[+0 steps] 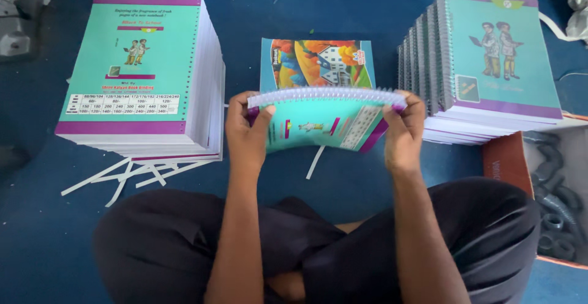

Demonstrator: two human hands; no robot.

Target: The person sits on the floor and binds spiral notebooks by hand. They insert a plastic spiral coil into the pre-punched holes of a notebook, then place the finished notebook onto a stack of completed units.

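I am holding a teal spiral-bound notebook [324, 120] up above the blue floor [367, 10], over my crossed legs, my left hand [248, 134] and right hand [401, 131] each clamping an end by the coil, fingers curled around it. Behind it a colourful-covered notebook [318, 62] is lying flat, perhaps on others. An unbound stack [138, 74] is sitting left, a bound stack [484, 65] right.

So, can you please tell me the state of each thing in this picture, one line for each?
Left hand: grips the notebook's left end.
Right hand: grips its right end.
Spiral notebook: held up, bent, coil on top.
Left stack: flat, unbound, edges punched.
Right stack: spiral-bound, fanned sideways.
Colourful notebook: lying flat on the blue floor.
Paper strips: scattered loose.
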